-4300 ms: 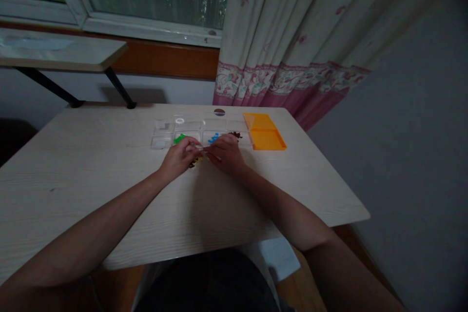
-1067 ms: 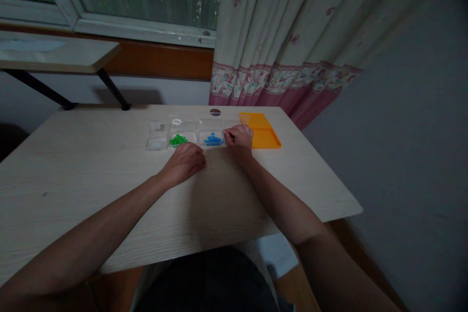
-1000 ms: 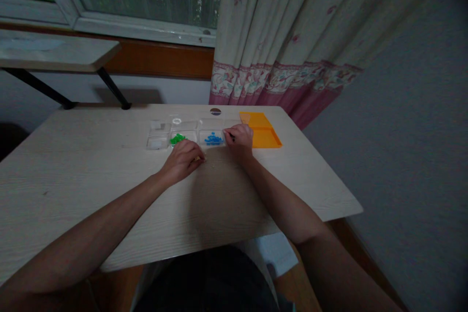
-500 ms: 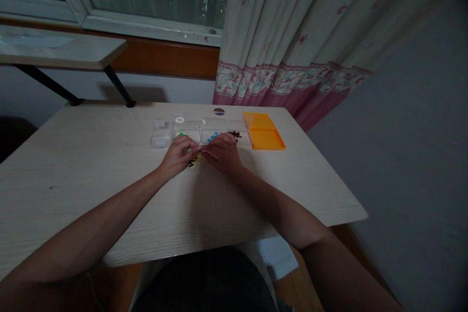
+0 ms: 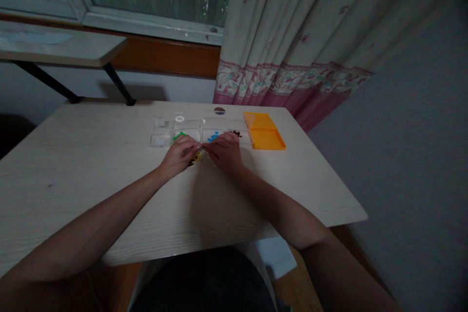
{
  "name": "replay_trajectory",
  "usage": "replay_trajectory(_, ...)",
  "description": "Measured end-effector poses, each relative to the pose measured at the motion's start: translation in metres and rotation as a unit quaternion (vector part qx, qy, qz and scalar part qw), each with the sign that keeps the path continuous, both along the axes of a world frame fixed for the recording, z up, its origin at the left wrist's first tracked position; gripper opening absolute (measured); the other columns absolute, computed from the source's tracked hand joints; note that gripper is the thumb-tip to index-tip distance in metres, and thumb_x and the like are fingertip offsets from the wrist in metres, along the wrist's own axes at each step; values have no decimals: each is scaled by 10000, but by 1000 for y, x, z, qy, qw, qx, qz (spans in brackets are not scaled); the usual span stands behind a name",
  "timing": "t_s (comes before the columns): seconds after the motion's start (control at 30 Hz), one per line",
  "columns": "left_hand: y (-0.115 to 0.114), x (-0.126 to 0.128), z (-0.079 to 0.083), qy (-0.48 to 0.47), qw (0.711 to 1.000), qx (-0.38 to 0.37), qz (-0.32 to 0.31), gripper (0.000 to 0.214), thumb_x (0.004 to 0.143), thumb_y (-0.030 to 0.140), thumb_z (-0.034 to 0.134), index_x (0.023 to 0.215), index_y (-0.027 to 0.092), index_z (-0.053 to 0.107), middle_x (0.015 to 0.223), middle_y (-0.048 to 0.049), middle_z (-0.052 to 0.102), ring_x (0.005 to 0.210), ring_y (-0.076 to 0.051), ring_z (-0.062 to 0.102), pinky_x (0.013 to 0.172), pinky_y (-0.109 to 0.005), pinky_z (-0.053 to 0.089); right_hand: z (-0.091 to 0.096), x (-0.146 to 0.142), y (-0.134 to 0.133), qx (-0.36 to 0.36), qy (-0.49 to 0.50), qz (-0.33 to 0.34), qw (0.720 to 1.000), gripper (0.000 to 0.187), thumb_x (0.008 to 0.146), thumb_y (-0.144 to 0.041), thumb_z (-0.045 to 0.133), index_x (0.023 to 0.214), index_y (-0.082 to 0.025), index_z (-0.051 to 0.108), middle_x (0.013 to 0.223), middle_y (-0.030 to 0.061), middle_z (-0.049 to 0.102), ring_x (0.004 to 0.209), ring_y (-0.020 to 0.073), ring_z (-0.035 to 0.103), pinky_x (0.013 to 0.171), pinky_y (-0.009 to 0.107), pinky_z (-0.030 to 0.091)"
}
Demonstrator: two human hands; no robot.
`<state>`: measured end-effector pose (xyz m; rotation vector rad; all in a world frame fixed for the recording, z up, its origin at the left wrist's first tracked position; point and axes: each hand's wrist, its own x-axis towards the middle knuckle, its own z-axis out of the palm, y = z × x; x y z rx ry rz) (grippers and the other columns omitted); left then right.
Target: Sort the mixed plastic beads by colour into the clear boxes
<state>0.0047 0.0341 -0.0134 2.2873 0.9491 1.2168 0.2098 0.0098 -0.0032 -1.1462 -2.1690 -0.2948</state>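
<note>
Left hand (image 5: pixel 178 157) and right hand (image 5: pixel 225 153) meet tip to tip, centre of the table (image 5: pixel 153 234). On each, fingers curled, thumb and forefinger drawn in close; neither palm spread. Something tiny may sit between the tips, too small and dim to tell, so cannot say what, if anything, is pinched.

Step in hand, by my reading: close fingertip handling of small pieces, both hands sharing one spot. A next move from here would seem to call for steady tips and little wrist travel, with loose pieces so near.

Pose: left forearm (image 5: pixel 102 224) and right forearm (image 5: pixel 278 204) slant inward from the near side, making a wedge. Backs of both hands face up; right hand lies across the front of the clear compartmented box (image 5: pixel 188 125), partly hiding it.

Beside the box, at its right end: orange case (image 5: pixel 265 137), unfolded flat. In the front compartments, left to right: green pieces (image 5: pixel 179 135), blue pieces (image 5: pixel 213 136), dark brown pieces (image 5: pixel 237 133), all partly covered by the hands. Smallest patch: yellow and dark pieces (image 5: pixel 197 157), just under the left fingers, apparently on the tabletop.
</note>
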Motion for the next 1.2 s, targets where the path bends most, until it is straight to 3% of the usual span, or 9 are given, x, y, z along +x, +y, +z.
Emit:
replay_trajectory(0.2,-2,0,-1,22,999,20,12,282,982,376,490,1015,225,725,886,-55,644,886,-192,564,818,-346,445,3,11,5,-6,-1,-27,1000,196,959,-360,562,983,-316,751,916,7,715,975,188,551,1023,401,293)
replay_trajectory(0.33,-5,-4,4,68,994,55,72,303,997,340,447,1077,204,706,912,-67,654,918,-209,562,859,-371,435,5,41,22,-24,46,-141,989,242,955,-399,554,983,-278,763,906,31,718,976,208,544,978,400,312)
replay_trajectory(0.47,-6,-12,8,162,979,89,90,295,985,319,452,1001,188,715,878,-76,667,878,-223,562,818,-379,426,0,72,38,-52,90,-241,965,254,944,-359,548,986,-247,772,983,71,709,1028,243,517,936,410,328)
replay_trajectory(0.6,-7,-17,11,238,960,105,101,268,957,316,483,919,200,721,831,-82,655,854,-243,555,774,-390,406,-7,80,42,-58,90,-233,967,261,934,-346,544,982,-235,775,1001,92,689,1018,264,493,909,428,336)
replay_trajectory(0.8,-9,-20,17,265,950,124,108,294,961,341,469,901,202,720,818,-99,645,869,-265,549,753,-405,389,-10,78,41,-53,82,-209,973,302,947,-364,510,930,-213,771,970,106,671,985,268,480,888,434,343)
replay_trajectory(1.2,-7,-26,20,314,941,117,34,217,926,265,507,1007,218,703,883,-98,623,925,-273,537,772,-396,383,-9,76,43,-40,102,-213,971,311,953,-374,496,920,-197,750,962,95,686,996,258,508,900,416,349)
